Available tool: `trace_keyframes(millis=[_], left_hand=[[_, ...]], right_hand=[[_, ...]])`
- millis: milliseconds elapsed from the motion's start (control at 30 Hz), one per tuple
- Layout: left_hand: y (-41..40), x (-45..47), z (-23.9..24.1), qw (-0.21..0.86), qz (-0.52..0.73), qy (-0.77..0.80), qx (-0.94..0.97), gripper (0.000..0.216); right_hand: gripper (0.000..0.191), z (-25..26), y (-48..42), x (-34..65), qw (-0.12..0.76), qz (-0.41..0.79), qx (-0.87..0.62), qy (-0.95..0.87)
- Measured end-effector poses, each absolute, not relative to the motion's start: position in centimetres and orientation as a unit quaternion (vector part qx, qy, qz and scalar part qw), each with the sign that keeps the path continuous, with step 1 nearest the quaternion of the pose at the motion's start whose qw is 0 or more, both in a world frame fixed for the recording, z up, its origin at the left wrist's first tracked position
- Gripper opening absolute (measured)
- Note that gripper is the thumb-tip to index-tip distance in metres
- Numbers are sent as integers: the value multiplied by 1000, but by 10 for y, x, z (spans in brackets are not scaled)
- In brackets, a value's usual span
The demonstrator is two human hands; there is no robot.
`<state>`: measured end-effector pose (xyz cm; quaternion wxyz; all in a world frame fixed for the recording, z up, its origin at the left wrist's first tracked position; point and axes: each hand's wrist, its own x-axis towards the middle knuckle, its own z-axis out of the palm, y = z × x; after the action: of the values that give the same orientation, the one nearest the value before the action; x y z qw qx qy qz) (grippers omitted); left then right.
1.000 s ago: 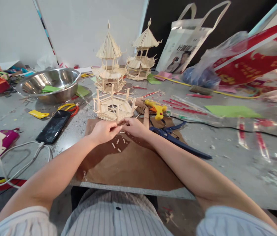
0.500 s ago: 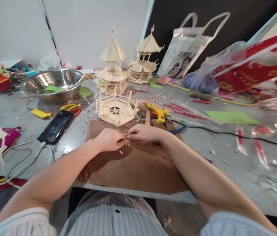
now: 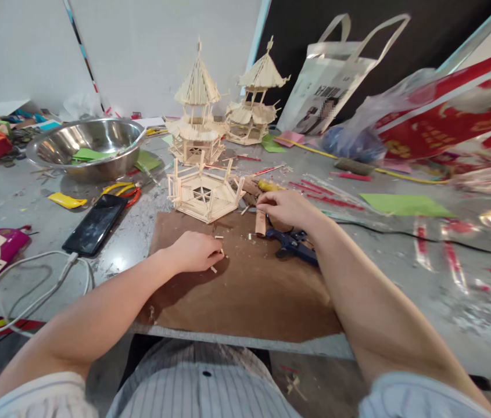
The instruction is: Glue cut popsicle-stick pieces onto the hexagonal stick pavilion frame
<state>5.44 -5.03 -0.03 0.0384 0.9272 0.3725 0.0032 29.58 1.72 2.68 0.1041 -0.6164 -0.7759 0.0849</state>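
Observation:
My left hand (image 3: 195, 251) rests on the brown board (image 3: 236, 302), its fingers pinched on a short wooden stick piece (image 3: 222, 253). A few more tiny stick pieces lie beside it. My right hand (image 3: 291, 208) is bent palm down over the yellow glue gun (image 3: 270, 186), hiding most of it. Its curled fingertips are at the top of a brown roll (image 3: 261, 224); what they hold, if anything, is hidden. Dark blue pliers (image 3: 293, 247) lie below that wrist. Behind both hands stands a six-sided stick frame (image 3: 205, 200) with short upright posts.
Two stick pagodas (image 3: 198, 110) (image 3: 259, 98) stand at the back. To the left are a steel bowl (image 3: 88, 145), a yellow cutter (image 3: 67, 200), orange-handled scissors (image 3: 133, 197) and a phone (image 3: 96, 225) on a white cable. A black cord (image 3: 402, 233), green paper (image 3: 406, 205) and bags lie right.
My right hand has left my left hand and moved right, over the glue gun. The blue pliers now show more fully. My left hand stays nearly in place with the stick piece.

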Motion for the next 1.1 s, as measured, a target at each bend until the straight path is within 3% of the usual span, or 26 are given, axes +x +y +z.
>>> trace_keyframes(millis=[233, 500, 733, 833, 933, 1033, 1100], left_hand=[[-48, 53, 1, 28, -17, 398, 917, 30], [-48, 53, 2, 23, -23, 399, 916, 30], [-47, 52, 0, 29, -7, 398, 917, 29], [-47, 52, -1, 31, -1, 401, 915, 30], [-46, 51, -1, 38, 15, 418, 908, 30], [-44, 50, -3, 60, 78, 446, 889, 27], [-42, 49, -4, 79, 149, 465, 869, 23]], right_hand=[[28, 19, 16, 289, 48, 9, -638, -768], [30, -3, 16, 264, -45, -142, -497, -855], [25, -6, 18, 266, -33, -166, -460, -872], [21, -1, 14, 271, 56, -137, -447, -882], [14, 7, 8, 272, 282, -48, -452, -845], [8, 14, 5, 267, 508, 134, -440, -728], [11, 16, 4, 262, 582, 287, -421, -634]])
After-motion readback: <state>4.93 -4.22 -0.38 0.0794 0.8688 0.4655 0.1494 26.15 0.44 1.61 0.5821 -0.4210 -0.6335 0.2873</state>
